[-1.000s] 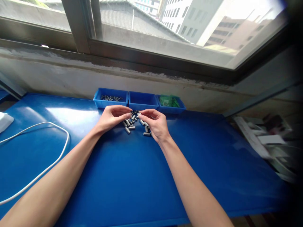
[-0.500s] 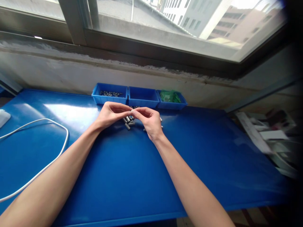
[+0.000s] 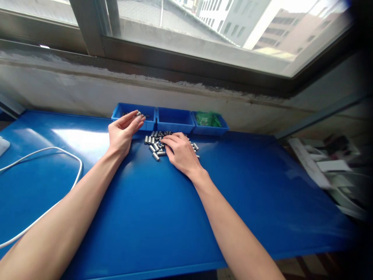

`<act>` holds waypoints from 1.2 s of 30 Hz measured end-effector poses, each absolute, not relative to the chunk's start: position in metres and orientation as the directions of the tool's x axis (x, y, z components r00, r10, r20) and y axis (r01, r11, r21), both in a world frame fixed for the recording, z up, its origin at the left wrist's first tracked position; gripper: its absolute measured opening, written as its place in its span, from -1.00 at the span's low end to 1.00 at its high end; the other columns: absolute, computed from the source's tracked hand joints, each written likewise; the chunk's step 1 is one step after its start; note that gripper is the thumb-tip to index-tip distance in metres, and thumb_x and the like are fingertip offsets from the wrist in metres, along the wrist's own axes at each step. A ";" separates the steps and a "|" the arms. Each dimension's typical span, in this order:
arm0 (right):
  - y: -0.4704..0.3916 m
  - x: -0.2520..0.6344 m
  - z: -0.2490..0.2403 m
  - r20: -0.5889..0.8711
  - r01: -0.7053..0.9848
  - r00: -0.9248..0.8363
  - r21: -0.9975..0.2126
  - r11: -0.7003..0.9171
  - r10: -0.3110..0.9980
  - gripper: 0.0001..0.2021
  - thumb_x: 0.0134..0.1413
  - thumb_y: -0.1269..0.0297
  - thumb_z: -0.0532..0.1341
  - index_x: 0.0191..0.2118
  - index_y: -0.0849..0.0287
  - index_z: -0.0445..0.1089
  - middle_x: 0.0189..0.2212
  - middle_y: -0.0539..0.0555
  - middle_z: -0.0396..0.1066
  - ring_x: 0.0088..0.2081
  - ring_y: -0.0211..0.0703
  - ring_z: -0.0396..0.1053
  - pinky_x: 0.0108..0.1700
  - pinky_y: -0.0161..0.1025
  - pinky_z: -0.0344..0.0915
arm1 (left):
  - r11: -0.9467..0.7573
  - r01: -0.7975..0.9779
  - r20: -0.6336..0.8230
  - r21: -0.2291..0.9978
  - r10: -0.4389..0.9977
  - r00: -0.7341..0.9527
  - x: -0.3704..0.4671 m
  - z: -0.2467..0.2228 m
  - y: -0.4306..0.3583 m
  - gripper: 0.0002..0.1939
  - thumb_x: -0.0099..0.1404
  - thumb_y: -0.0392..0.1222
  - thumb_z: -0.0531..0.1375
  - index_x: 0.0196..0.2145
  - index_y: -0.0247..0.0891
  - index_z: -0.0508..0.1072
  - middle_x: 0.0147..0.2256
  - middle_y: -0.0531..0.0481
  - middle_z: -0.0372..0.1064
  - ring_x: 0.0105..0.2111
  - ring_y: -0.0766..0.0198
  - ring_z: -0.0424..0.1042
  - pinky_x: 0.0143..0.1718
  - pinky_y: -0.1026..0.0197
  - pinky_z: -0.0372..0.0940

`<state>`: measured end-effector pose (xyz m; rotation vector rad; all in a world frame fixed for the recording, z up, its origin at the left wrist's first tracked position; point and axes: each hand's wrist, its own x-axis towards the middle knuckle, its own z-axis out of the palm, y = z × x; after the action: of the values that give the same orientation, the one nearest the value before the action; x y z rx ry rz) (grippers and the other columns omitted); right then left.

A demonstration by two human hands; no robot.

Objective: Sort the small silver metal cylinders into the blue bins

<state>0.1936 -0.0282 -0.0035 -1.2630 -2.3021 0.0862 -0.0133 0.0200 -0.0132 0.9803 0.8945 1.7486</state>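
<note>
My left hand [image 3: 121, 134] is raised in front of the left blue bin, thumb and fingertips pinched on a small silver metal piece [image 3: 139, 113]. That piece is too small to make out fully. To the right, my right hand [image 3: 182, 153] reaches palm down over a pile of short silver metal cylinders [image 3: 155, 147] on the blue table. Its fingers are bent and a little apart, with the tips touching the pile. Part of the pile lies hidden beneath this hand.
Behind the pile stand three blue bins in a row: the left bin [image 3: 150, 125] with small metal parts, the middle bin [image 3: 175, 126], and the right bin [image 3: 225, 126] with green plastic bags [image 3: 208, 119]. A white cable [image 3: 80, 167] loops across the table's left side.
My hands were together above the pile and have parted. The left moved left and up to the left bin with the small metal piece; the right came down onto the pile.
</note>
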 end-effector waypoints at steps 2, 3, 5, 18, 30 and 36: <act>-0.027 0.193 -0.004 0.412 0.769 -0.454 -0.266 0.581 0.790 -0.69 0.31 0.48 0.14 0.03 0.22 0.57 0.02 0.17 0.58 0.05 0.08 0.35 0.14 0.04 0.35 | -0.323 -0.352 0.240 0.879 0.936 -0.259 -0.013 -0.013 0.019 -0.48 0.02 -0.03 0.56 -0.09 -0.31 0.65 -0.14 -0.16 0.64 -0.11 0.09 0.65 0.06 0.11 0.52; -0.027 0.193 -0.004 0.416 0.768 -0.460 -0.257 0.587 0.784 -0.71 0.32 0.48 0.15 0.02 0.21 0.57 0.01 0.18 0.58 0.06 0.08 0.36 0.13 0.03 0.36 | -0.321 -0.346 0.242 0.882 0.937 -0.253 -0.013 -0.013 0.019 -0.47 0.03 -0.03 0.55 -0.08 -0.31 0.65 -0.14 -0.16 0.64 -0.11 0.09 0.65 0.06 0.10 0.52; -0.025 0.193 -0.004 0.421 0.761 -0.469 -0.253 0.597 0.777 -0.73 0.33 0.47 0.15 -0.01 0.21 0.58 -0.01 0.19 0.57 0.06 0.07 0.37 0.14 0.00 0.36 | -0.318 -0.332 0.248 0.888 0.939 -0.237 -0.013 -0.013 0.018 -0.47 0.04 -0.02 0.54 -0.07 -0.31 0.64 -0.13 -0.18 0.64 -0.11 0.08 0.65 0.04 0.10 0.53; -0.014 0.198 -0.013 0.401 0.732 -0.542 -0.206 0.649 0.738 -0.67 0.31 0.54 0.11 0.03 0.20 0.55 -0.05 0.21 0.55 0.07 0.05 0.38 0.09 -0.03 0.32 | -0.319 -0.201 0.285 0.926 0.942 -0.179 -0.012 -0.014 0.017 -0.65 0.15 -0.01 0.47 -0.17 -0.26 0.67 -0.19 -0.13 0.64 -0.23 0.13 0.65 -0.13 0.16 0.54; -0.019 0.206 -0.001 0.527 0.512 -0.342 -0.590 0.625 0.778 -0.75 0.32 0.41 0.19 0.02 0.11 0.55 -0.04 0.11 0.58 -0.04 -0.11 0.55 0.10 -0.17 0.43 | -0.327 -0.004 0.326 0.945 0.943 -0.072 -0.012 -0.007 0.008 -0.61 0.18 0.09 0.44 -0.19 -0.28 0.67 -0.23 -0.12 0.64 -0.31 0.16 0.62 -0.20 0.20 0.50; -0.020 0.205 0.003 0.301 0.154 -0.059 -0.939 0.306 0.952 -0.74 0.12 0.22 0.40 -0.06 0.08 0.55 -0.19 0.03 0.64 -0.14 -0.12 0.61 0.00 -0.17 0.51 | -0.360 0.131 0.353 0.924 0.932 0.079 -0.009 -0.006 0.001 -0.62 0.21 0.09 0.42 -0.18 -0.27 0.67 -0.18 -0.14 0.64 -0.22 0.08 0.62 -0.12 0.16 0.49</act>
<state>0.2047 -0.0199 0.0031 -1.0715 -1.4825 0.9191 -0.0090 0.0015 -0.0064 1.6123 1.0788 1.3598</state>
